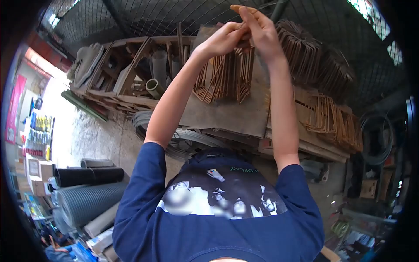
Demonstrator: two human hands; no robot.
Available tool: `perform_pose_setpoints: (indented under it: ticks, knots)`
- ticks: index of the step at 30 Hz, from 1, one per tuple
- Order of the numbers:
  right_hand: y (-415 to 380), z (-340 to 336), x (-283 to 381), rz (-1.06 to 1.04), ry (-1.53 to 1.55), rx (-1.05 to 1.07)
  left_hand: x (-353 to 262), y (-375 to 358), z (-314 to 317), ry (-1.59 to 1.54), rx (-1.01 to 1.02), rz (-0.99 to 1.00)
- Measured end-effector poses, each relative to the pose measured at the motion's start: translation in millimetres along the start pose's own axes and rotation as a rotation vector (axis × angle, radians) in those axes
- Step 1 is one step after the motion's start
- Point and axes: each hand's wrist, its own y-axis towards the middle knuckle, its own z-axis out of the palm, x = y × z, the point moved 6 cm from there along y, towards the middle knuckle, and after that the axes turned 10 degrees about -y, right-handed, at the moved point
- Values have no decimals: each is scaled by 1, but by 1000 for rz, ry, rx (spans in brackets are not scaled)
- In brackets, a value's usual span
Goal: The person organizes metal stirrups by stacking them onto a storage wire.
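My left hand (224, 40) and my right hand (261, 35) meet at the top centre, fingertips touching. The left fingers are pinched together. On the right hand, some fingers press against the left fingertips while others reach up and left. Whatever is between them is too small to make out. Just below the hands, a bundle of bent rusty rod frames (214, 78) stands on the worn bench top (235, 115). More rusty frames (301, 54) are stacked to the right of my right hand.
A wooden rack (126, 78) with a pipe (153, 87) stands at left. Coiled wire (192, 142) lies below the bench's front edge. Further rod frames (331, 120) rest at right. Mesh rolls (89, 198) lie lower left. Wire mesh (174, 15) rises behind the bench.
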Motion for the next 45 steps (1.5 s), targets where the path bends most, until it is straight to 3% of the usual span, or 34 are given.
perform_pose_setpoints:
  ticks: [1, 2, 3, 5, 6, 7, 9, 11, 13, 16, 18, 23, 30, 37, 45]
  knots:
    - [9, 6, 7, 21, -14, 166, 1, 1, 4, -79, 25, -6]
    - [14, 10, 19, -42, 103, 169, -2, -2, 2, -64, -9, 43]
    - [15, 16, 16, -43, 94, 211, -4, -5, -5, 182, -109, 147]
    - [15, 19, 13, -178, 109, 202, 0, -10, -10, 377, -205, 148]
    - [11, 25, 18, -149, 186, 126, -15, -22, -6, 100, -221, 287]
    - [11, 31, 18, -145, 177, 164, -12, -31, -13, 89, -259, 295]
    - [10, 27, 8, -81, 488, 16, -7, -62, -28, 636, -441, 404]
    - [9, 32, 1, -14, 574, -23, 32, -93, -41, 608, -498, 340]
    - [9, 39, -10, 133, 641, 191, 86, -123, -45, 631, -618, 126]
    - [13, 44, -1, 137, 529, 33, 129, -138, -35, 527, -590, -9]
    - [12, 43, 6, 149, 462, -144, 129, -142, -32, 443, -624, -5]
    - [15, 43, 15, 157, 434, -118, 120, -148, -25, 344, -708, 31]
    - [16, 41, 31, 145, 437, -40, 103, -151, -10, 482, -809, 229]
    - [18, 40, 32, 63, 401, 29, 106, -150, -7, 436, -904, 172]
    - [-1, 37, 16, 75, 374, 79, 97, -151, -4, 483, -902, 254]
